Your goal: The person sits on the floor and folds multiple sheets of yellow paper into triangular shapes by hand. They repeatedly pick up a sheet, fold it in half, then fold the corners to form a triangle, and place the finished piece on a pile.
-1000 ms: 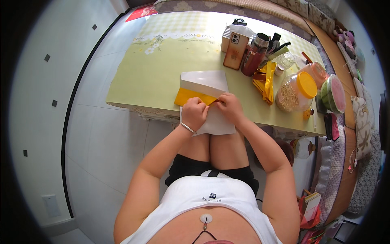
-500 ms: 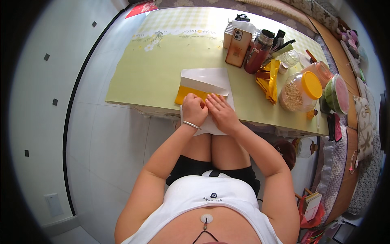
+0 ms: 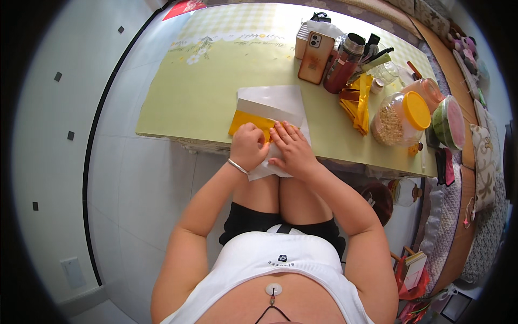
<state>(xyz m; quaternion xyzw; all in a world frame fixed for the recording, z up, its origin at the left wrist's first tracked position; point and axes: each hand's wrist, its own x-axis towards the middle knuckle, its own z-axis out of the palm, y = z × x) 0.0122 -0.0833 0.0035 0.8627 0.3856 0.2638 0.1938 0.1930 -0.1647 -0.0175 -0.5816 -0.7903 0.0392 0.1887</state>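
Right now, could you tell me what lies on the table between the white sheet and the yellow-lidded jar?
In the head view, a bunch of yellow paper strips lies between the white sheet and the yellow-lidded jar.

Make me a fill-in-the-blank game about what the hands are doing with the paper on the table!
1. Both hands press on a yellow sheet lying on a ___ sheet of paper.
2. The left hand wears a thin ___ at the wrist.
3. The jar of grains has a ___ lid.
4. The right hand lies with its fingers ___ on the paper.

Missing words: white; bracelet; yellow; flat
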